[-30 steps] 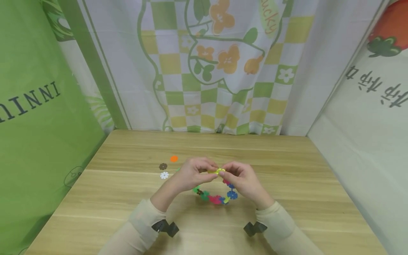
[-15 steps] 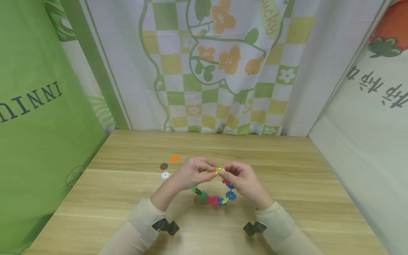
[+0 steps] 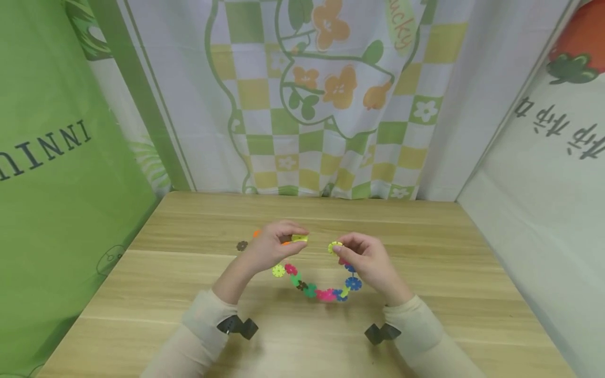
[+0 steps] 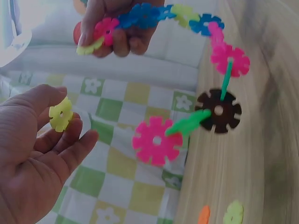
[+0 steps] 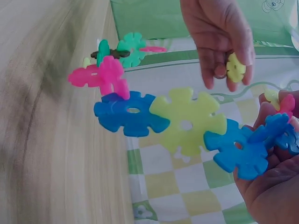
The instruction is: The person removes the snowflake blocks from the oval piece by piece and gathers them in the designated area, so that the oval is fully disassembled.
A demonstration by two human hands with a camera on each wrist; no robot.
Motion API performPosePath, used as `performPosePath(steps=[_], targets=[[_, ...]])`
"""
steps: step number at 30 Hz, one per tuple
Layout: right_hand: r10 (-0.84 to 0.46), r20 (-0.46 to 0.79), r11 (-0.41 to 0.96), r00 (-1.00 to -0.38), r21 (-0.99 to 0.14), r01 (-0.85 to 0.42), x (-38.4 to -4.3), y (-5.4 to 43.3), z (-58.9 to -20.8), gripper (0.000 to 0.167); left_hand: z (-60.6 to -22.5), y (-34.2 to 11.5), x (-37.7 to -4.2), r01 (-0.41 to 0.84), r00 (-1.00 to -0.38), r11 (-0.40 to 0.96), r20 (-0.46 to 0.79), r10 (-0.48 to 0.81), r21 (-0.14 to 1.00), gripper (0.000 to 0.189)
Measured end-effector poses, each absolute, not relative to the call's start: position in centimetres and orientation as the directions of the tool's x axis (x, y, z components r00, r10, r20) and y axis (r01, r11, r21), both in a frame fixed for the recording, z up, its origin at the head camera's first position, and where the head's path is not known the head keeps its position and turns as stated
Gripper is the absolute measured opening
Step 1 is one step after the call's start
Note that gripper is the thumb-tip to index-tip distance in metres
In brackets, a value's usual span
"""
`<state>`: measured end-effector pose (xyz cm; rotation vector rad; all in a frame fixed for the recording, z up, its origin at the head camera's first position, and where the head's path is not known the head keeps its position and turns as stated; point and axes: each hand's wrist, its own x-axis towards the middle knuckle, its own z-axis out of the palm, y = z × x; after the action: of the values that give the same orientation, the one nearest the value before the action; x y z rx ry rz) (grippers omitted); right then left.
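A string of flower-shaped interlocking discs hangs in a curve from my right hand (image 3: 371,260), which pinches the yellow end disc (image 3: 335,247) between thumb and fingers. Pink, blue, yellow, green and brown discs follow along the string, down to a pink disc (image 4: 157,140) at its free end. My left hand (image 3: 269,247) pinches a separate yellow disc (image 4: 61,114) between thumb and index finger, its other fingers loosely spread. Air separates the two hands. In the head view another yellow disc (image 3: 278,270) appears beside the string's pink end; the left wrist view shows it apart from the string.
On the wooden table (image 3: 425,315), a brown disc (image 3: 242,245) and a partly hidden orange disc (image 3: 257,232) lie left of the left hand. Patterned curtains hang behind the table and on both sides.
My hands have parted: the left moved left and slightly away with the separate yellow disc, the right moved slightly right with the string. The white disc is now hidden behind the left hand.
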<state>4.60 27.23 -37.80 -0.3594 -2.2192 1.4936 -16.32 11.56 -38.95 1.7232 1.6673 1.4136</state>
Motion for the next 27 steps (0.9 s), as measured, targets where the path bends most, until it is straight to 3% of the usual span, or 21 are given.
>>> performPosePath(steps=[5, 11, 20, 27], targets=[[0.444, 0.196, 0.373, -0.874, -0.928, -0.019, 4.6, 27.2, -38.0, 0.017, -39.9, 11.1, -18.4, 0.534, -0.277, -0.147, 0.336, 0.900, 0.833, 0.024], [0.441, 0.195, 0.376, -0.876, -0.927, -0.017, 4.7, 27.1, -37.9, 0.017, -41.8, 10.3, -20.6, 0.604, -0.272, -0.047, 0.262, 0.926, 0.796, 0.028], [0.429, 0.183, 0.379, -0.885, -0.925, -0.008, 4.6, 27.0, -38.0, 0.016, -45.7, 10.0, -22.0, 0.649, -0.338, 0.251, -0.023, 0.941, 0.718, 0.035], [0.419, 0.180, 0.389, -0.890, -0.921, -0.003, 4.5, 26.9, -38.2, 0.016, -46.5, 9.6, -22.2, 0.725, -0.335, 0.294, -0.054, 0.941, 0.623, 0.033]])
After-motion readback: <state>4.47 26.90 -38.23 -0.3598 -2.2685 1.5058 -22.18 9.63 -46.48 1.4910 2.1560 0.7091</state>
